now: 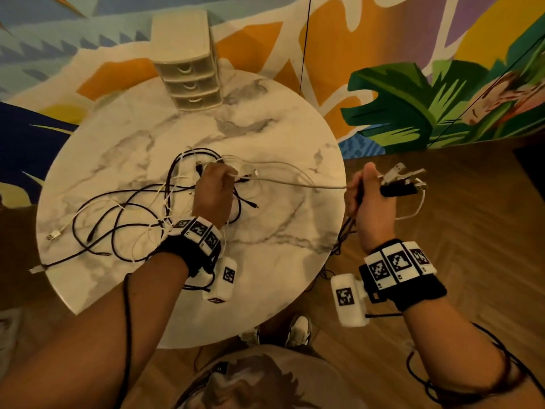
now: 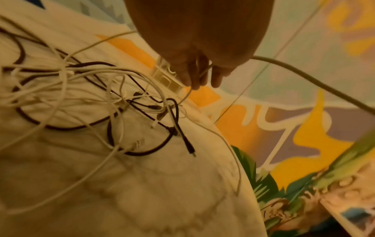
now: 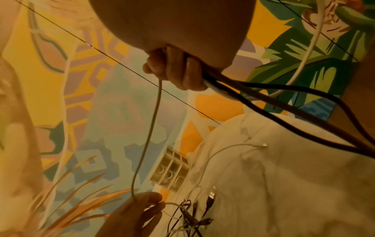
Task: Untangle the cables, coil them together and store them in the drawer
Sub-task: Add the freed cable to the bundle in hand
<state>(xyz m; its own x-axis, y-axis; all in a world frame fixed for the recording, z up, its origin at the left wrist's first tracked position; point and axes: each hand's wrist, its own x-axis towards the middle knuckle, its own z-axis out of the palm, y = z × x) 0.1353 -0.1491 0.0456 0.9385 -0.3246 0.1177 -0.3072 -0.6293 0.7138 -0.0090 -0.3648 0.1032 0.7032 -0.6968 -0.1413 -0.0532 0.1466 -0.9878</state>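
Two hands on one white cable (image 1: pixel 295 184): left hand (image 1: pixel 213 192) pinches it over the tangle (image 1: pixel 141 208) mid-table (image 1: pixel 280 246), right hand (image 1: pixel 372 199) off the right edge fists freed cable ends; feed slowly, let loops slip, don't yank knots tight
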